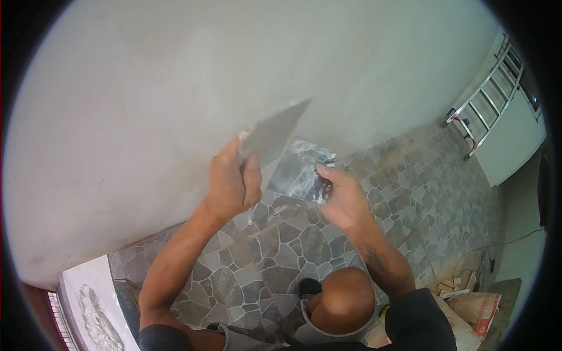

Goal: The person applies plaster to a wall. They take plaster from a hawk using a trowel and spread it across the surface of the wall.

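Note:
My left hand is closed around the edge of a flat grey scraper blade, raised at a slant in front of the pale wall. A whitish smear marks its fingertips. Beside it, my right hand grips a dark, square putty spreader streaked with white paste, the thumb lying on its face. The two blades are close together, the left one higher; whether their edges touch I cannot tell.
Grey stone-patterned tiles cover the floor below. At lower left, a white board bears a heap of wet paste. An aluminium ladder leans at far right. Sacks, wood offcuts and a cable lie at lower right.

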`<state>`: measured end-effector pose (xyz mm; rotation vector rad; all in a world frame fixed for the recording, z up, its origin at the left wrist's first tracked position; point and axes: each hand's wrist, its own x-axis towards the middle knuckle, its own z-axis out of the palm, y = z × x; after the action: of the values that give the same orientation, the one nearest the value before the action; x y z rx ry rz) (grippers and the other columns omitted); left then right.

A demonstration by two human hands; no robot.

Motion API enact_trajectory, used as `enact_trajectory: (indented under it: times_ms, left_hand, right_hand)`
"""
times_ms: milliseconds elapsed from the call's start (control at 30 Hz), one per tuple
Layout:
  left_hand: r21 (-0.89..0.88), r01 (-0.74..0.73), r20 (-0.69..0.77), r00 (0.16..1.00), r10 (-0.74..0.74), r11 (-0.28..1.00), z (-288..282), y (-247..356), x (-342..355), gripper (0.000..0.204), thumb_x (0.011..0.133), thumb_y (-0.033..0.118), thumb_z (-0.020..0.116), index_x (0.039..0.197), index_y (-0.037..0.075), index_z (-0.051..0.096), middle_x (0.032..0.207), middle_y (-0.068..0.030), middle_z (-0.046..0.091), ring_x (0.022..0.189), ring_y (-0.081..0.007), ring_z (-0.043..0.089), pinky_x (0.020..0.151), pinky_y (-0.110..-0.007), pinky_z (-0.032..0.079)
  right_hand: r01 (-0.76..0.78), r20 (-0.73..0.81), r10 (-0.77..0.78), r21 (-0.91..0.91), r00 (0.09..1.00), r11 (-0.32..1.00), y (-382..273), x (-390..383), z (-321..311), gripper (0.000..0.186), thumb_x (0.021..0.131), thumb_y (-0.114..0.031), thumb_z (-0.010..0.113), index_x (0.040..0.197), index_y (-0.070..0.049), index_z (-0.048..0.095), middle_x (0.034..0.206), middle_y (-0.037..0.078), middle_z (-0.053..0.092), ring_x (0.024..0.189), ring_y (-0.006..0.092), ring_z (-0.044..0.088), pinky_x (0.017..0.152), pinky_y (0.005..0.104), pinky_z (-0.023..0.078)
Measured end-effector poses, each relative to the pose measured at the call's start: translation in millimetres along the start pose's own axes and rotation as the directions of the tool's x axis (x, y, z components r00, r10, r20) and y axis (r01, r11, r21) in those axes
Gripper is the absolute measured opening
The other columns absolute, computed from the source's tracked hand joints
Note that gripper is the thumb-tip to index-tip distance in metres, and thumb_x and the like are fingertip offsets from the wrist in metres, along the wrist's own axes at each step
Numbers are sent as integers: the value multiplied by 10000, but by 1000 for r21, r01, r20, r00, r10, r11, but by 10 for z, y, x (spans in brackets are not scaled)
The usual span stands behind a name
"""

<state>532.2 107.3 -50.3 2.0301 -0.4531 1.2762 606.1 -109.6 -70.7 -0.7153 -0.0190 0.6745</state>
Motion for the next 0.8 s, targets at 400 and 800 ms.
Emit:
enact_trajectory:
  times_ms: [400, 800]
  left_hand:
    - [78, -565, 213, 814, 540, 821, -12, -272, -67, 468, 750, 88, 719, 1203, 119, 608, 1152, -166, 663, 786, -281, 632, 577, -345, 529]
    - [186, -352, 307, 908, 286, 918, -49, -463, -329, 601, 747, -30, 699, 1309, 92, 525, 1057, -93, 686, 696, -230, 611, 565, -339, 518]
  right_hand:
    - [-62, -75, 50, -175, 996, 983, -164, -218, 447, 318, 946, -133, 554, 1221, 26, 567, 1182, 113, 593, 1162, 229, 556, 965, 455, 497]
    - [593, 305, -519, -545, 799, 593, -1080, 150, 266, 322, 901, -96, 673, 1190, 35, 619, 1087, 86, 668, 1005, 143, 640, 890, 297, 515]
